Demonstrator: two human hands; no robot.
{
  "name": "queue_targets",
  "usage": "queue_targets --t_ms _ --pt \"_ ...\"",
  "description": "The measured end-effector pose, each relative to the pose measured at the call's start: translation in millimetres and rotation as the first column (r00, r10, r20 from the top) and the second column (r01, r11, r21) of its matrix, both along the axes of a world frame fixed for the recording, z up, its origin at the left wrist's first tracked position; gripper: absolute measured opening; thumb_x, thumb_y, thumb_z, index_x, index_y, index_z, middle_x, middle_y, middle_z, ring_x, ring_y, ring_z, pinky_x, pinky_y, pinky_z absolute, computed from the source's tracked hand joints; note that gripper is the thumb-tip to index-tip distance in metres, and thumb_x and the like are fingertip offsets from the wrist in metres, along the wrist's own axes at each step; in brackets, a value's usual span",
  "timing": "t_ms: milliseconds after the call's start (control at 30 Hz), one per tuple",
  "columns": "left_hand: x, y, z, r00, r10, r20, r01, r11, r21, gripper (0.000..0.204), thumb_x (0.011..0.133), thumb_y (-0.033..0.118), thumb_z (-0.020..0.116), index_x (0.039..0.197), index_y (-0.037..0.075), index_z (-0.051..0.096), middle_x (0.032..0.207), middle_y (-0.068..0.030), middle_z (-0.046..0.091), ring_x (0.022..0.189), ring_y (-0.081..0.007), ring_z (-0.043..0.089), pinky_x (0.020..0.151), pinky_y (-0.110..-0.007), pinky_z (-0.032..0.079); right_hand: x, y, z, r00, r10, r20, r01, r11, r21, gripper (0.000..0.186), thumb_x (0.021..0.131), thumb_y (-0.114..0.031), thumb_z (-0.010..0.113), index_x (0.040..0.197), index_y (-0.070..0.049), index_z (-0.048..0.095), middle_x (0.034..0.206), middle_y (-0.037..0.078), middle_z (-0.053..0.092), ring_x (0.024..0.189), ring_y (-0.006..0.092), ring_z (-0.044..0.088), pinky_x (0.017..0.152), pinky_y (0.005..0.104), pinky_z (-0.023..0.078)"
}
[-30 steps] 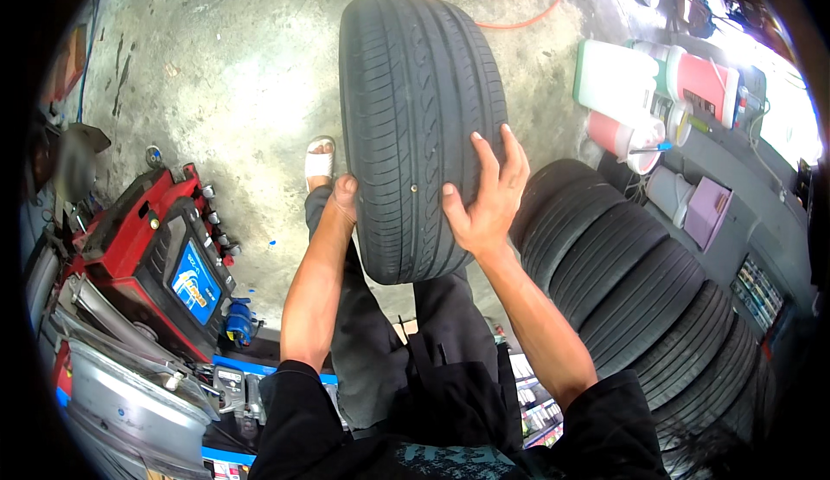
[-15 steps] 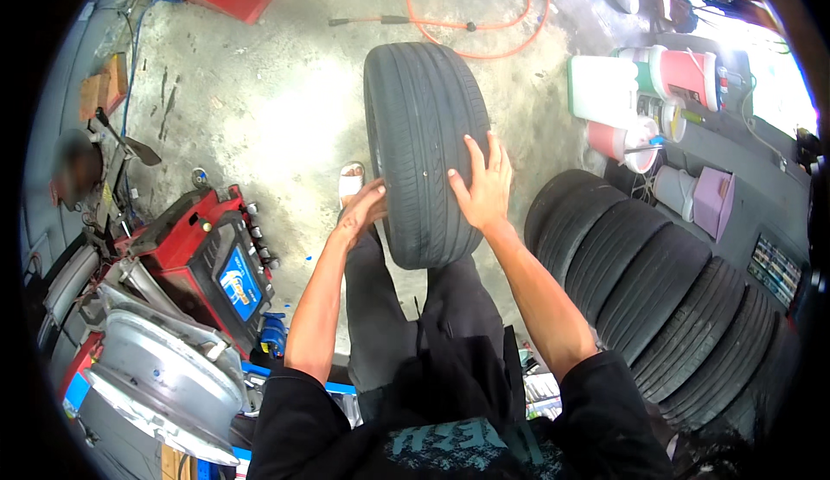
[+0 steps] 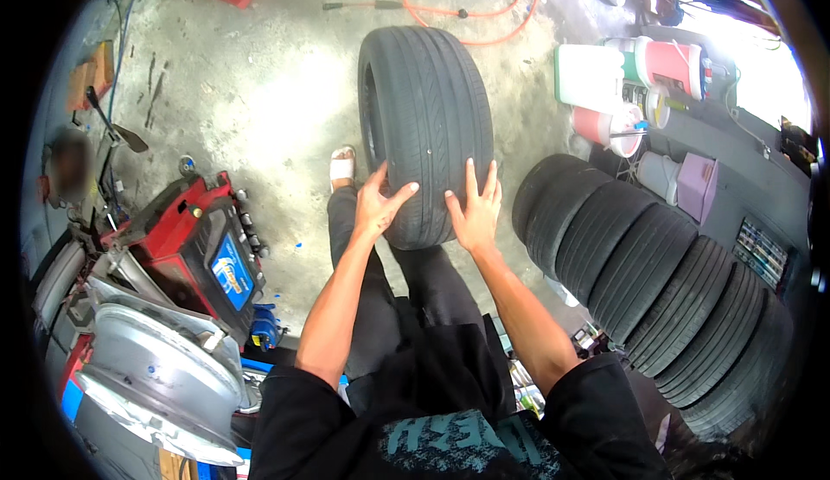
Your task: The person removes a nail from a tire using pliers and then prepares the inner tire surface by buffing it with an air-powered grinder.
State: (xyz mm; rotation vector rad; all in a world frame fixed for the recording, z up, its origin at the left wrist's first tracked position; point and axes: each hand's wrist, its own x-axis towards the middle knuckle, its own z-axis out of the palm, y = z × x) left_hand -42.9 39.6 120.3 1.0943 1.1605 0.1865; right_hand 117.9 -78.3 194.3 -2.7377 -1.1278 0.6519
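Observation:
A black car tyre (image 3: pixel 432 108) without a rim stands upright on its tread on the floor, just in front of my legs. My left hand (image 3: pixel 378 208) lies over the tyre's near left shoulder, its thumb stretched across the tread and its other fingers along the left edge, partly hidden. On the right part of the tread rests my right hand (image 3: pixel 475 212), palm down, fingers spread and pointing away from me. Both hands touch the tyre without closing round it. A small light speck shows in the tread grooves.
A leaning row of several tyres (image 3: pixel 640 264) lies at the right. Beyond it stand a white jug (image 3: pixel 588 78) and several buckets (image 3: pixel 609 126). An orange hose (image 3: pixel 529 13) coils ahead on the floor. At the left are a red-black machine (image 3: pixel 194 255) and a silver wheel rim (image 3: pixel 160 376).
My left hand has shifted from the tyre's left side onto its near shoulder, thumb now on the tread. My right hand has slid nearer to me. My left foot shows more.

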Motion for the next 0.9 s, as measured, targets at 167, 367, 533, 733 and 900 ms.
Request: queue_targets --t_ms 167,367,533,733,900 --pt "-2 0 4 0.996 0.018 0.092 -0.017 1.000 -0.014 0.082 0.084 0.036 0.086 0.147 -0.005 0.052 0.132 -0.0237 0.066 0.121 -0.0296 0.065 0.103 -0.038 0.051 9 -19 -14 0.998 0.066 0.002 -0.066 0.996 0.061 0.076 0.095 -0.036 0.069 0.162 -0.021 0.037 0.168 0.031 0.013 0.145 0.0578 0.025 0.119 0.0622 0.024" --pt "-6 4 -16 0.991 0.032 0.126 -0.015 0.991 -0.134 0.079 0.085 0.029 0.084 0.150 -0.003 0.051 0.116 -0.0180 0.073 0.107 -0.0230 0.070 0.092 -0.034 0.055 10 -18 -33 0.998 0.053 0.018 -0.055 0.986 0.160 0.079 0.091 -0.028 0.072 0.162 -0.019 0.038 0.168 0.031 0.011 0.144 0.0542 0.021 0.118 0.0619 0.020" --pt "-2 0 -21 0.992 0.048 0.116 -0.047 0.999 -0.011 0.074 0.085 0.025 0.079 0.147 -0.005 0.053 0.112 -0.0188 0.075 0.098 -0.0238 0.072 0.089 -0.035 0.056 9 -22 -58 0.996 0.047 0.078 -0.063 0.971 0.230 0.081 0.087 -0.028 0.073 0.161 -0.020 0.040 0.168 0.030 0.012 0.142 0.0535 0.020 0.117 0.0635 0.016" --pt "11 0 -2 0.996 0.050 -0.075 -0.026 0.953 0.301 0.055 0.077 0.020 0.077 0.126 -0.004 0.067 0.100 -0.0177 0.077 0.088 -0.0254 0.075 0.082 -0.036 0.058 3 -18 -72 0.988 0.027 0.151 -0.063 0.968 0.241 0.083 0.084 -0.029 0.071 0.160 -0.019 0.041 0.168 0.030 0.011 0.142 0.0528 0.020 0.116 0.0640 0.014" --pt "12 0 1 0.986 0.068 -0.149 -0.011 0.935 0.354 0.050 0.076 0.019 0.078 0.120 -0.004 0.071 0.094 -0.0160 0.078 0.085 -0.0226 0.076 0.080 -0.033 0.058 3 -16 -74 0.988 0.045 0.148 -0.083 0.962 0.261 0.081 0.085 -0.031 0.070 0.160 -0.018 0.042 0.168 0.029 0.011 0.142 0.0535 0.020 0.116 0.0647 0.012"
